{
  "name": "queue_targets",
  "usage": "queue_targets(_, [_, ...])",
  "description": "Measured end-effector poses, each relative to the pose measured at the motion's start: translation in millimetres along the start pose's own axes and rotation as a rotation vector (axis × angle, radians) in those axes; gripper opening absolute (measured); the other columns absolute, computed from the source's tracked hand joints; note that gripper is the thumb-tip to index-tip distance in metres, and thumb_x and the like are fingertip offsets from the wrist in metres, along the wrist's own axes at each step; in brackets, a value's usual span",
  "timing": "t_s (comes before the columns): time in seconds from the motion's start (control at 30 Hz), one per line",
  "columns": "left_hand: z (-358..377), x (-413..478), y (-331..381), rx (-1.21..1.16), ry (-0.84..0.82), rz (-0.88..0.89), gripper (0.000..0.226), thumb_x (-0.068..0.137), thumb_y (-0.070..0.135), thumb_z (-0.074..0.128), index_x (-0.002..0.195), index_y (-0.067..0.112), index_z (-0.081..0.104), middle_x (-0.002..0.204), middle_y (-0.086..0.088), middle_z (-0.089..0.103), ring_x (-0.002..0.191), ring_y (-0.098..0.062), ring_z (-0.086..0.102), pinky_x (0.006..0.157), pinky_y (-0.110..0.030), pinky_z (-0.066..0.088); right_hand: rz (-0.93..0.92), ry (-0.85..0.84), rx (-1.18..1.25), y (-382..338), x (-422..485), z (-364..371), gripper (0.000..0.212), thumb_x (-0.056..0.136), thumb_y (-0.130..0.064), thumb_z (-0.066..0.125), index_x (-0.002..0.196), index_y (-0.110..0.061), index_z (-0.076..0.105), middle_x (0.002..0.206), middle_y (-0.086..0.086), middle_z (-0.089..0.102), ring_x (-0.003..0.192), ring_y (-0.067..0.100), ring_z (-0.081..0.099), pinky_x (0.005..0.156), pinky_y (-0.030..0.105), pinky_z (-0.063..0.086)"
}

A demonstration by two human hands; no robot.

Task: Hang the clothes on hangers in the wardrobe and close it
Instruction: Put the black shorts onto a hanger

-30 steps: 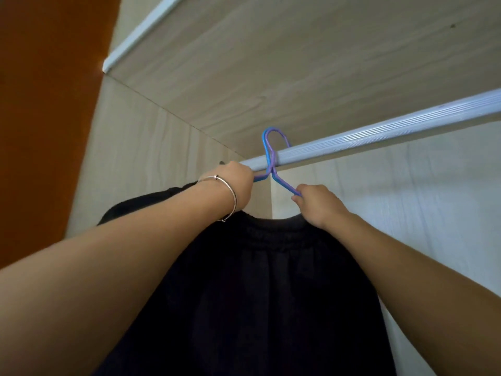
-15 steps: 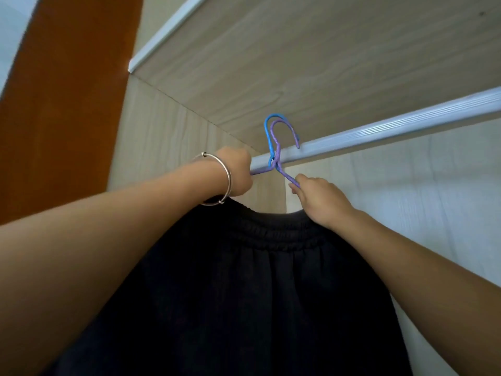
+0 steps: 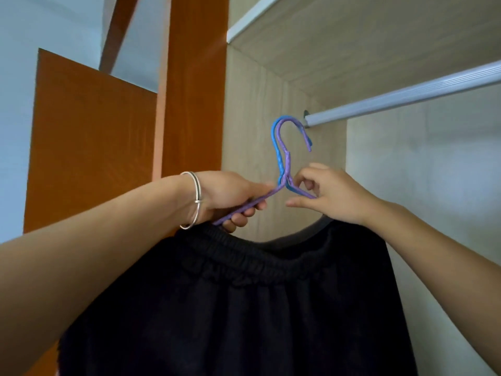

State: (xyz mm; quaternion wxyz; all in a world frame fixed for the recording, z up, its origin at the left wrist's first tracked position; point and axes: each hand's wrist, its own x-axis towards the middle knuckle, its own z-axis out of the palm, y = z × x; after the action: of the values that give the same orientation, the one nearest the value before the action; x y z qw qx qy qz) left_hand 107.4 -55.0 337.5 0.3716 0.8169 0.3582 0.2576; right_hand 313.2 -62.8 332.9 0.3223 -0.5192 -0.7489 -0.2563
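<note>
A black garment (image 3: 244, 308) with an elastic waistband hangs from two wire hangers held together, one purple (image 3: 286, 164) and one blue (image 3: 277, 147). Their hooks are off the silver wardrobe rail (image 3: 406, 96), just left of and below its end. My left hand (image 3: 230, 199), with a silver bangle on the wrist, grips the purple hanger's left arm. My right hand (image 3: 330, 194) pinches the hangers' right arm just below the neck.
The wardrobe has light wood walls (image 3: 252, 118) and a shelf (image 3: 352, 36) above the rail. An open orange door (image 3: 89, 147) stands at the left, beside an orange frame post (image 3: 195, 90).
The hangers came off the rail, down and to the left, still in both hands. The view swung left, so the orange door now shows.
</note>
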Motion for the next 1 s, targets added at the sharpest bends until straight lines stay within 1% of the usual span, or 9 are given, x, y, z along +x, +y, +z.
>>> queue_targets(0.1, [-24, -45, -25, -0.018, 0.037, -0.047, 0.042, 0.095, 0.042, 0.036, 0.066, 0.014, 0.044, 0.040, 0.006, 0.035, 0.026, -0.006, 0.028, 0.029, -0.012, 0.024, -0.032, 0.052, 0.087, -49, -3, 15, 0.029, 0.068, -0.044, 0.074, 0.067, -0.020, 0.058, 0.059, -0.010, 0.045, 0.054, 0.006, 0.040, 0.055, 0.021, 0.033])
queue_targets(0.2, [-54, -98, -51, 0.025, 0.109, -0.110, 0.042, 0.092, 0.045, 0.040, 0.065, 0.014, 0.046, 0.041, 0.005, 0.036, 0.029, -0.007, 0.030, 0.031, -0.015, 0.026, -0.125, 0.052, 0.152, -109, 2, 33, 0.030, 0.068, -0.045, 0.073, 0.058, -0.025, 0.053, 0.055, -0.011, 0.044, 0.053, 0.007, 0.042, 0.054, 0.021, 0.031])
queue_targets(0.37, [-117, -204, -93, 0.112, 0.272, -0.292, 0.044, 0.082, 0.051, 0.047, 0.061, 0.012, 0.047, 0.039, 0.003, 0.040, 0.028, -0.008, 0.034, 0.031, -0.018, 0.031, -0.329, -0.036, 0.243, -232, 21, 66, 0.027, 0.078, -0.045, 0.062, 0.070, -0.019, 0.059, 0.061, -0.011, 0.046, 0.057, 0.008, 0.044, 0.054, 0.018, 0.032])
queue_targets(0.47, [-146, -271, -113, 0.184, 0.382, -0.386, 0.046, 0.067, 0.058, 0.054, 0.055, 0.014, 0.046, 0.039, 0.003, 0.037, 0.031, -0.008, 0.032, 0.033, -0.017, 0.031, -0.392, -0.078, 0.326, -304, 32, 92, 0.033, 0.080, -0.050, 0.058, 0.077, -0.018, 0.063, 0.064, -0.009, 0.051, 0.060, 0.010, 0.049, 0.055, 0.020, 0.037])
queue_targets(0.53, [-160, -309, -124, 0.241, 0.475, -0.418, 0.044, 0.061, 0.054, 0.063, 0.049, 0.016, 0.045, 0.042, 0.003, 0.035, 0.035, -0.009, 0.030, 0.034, -0.016, 0.028, -0.414, -0.078, 0.355, -346, 38, 108, 0.035, 0.080, -0.054, 0.055, 0.073, -0.020, 0.059, 0.060, -0.011, 0.049, 0.057, 0.009, 0.047, 0.051, 0.021, 0.033])
queue_targets(0.6, [-171, -342, -137, 0.322, 0.593, -0.451, 0.044, 0.066, 0.042, 0.070, 0.044, 0.017, 0.042, 0.043, 0.001, 0.034, 0.037, -0.011, 0.027, 0.035, -0.017, 0.026, -0.421, -0.107, 0.391, -383, 41, 128, 0.036, 0.082, -0.055, 0.053, 0.071, -0.022, 0.058, 0.060, -0.010, 0.050, 0.056, 0.009, 0.048, 0.051, 0.021, 0.033])
queue_targets(0.73, [-187, -398, -162, 0.441, 0.799, -0.526, 0.039, 0.074, 0.038, 0.070, 0.053, 0.010, 0.053, 0.046, 0.001, 0.037, 0.041, -0.013, 0.030, 0.043, -0.020, 0.026, -0.344, -0.311, 0.578, -433, 34, 178, 0.035, 0.083, -0.053, 0.054, 0.072, -0.020, 0.058, 0.064, -0.004, 0.052, 0.061, 0.014, 0.051, 0.061, 0.031, 0.043])
queue_targets(0.87, [-200, -434, -188, 0.546, 0.900, -0.543, 0.040, 0.077, 0.040, 0.067, 0.074, 0.001, 0.064, 0.049, 0.004, 0.042, 0.047, -0.012, 0.038, 0.054, -0.025, 0.034, -0.270, -0.601, 1.027, -456, 22, 204, 0.044, 0.068, -0.063, 0.055, 0.095, -0.029, 0.061, 0.084, -0.010, 0.058, 0.081, 0.007, 0.054, 0.067, 0.017, 0.036])
queue_targets(1.0, [-215, -446, -213, 0.682, 0.921, -0.577, 0.039, 0.080, 0.042, 0.062, 0.076, 0.004, 0.064, 0.054, -0.003, 0.040, 0.051, -0.017, 0.035, 0.052, -0.026, 0.029, -0.347, -0.710, 0.986, -471, 24, 228, 0.038, 0.072, -0.060, 0.055, 0.105, -0.041, 0.048, 0.097, -0.028, 0.048, 0.090, -0.004, 0.047, 0.073, 0.012, 0.035])
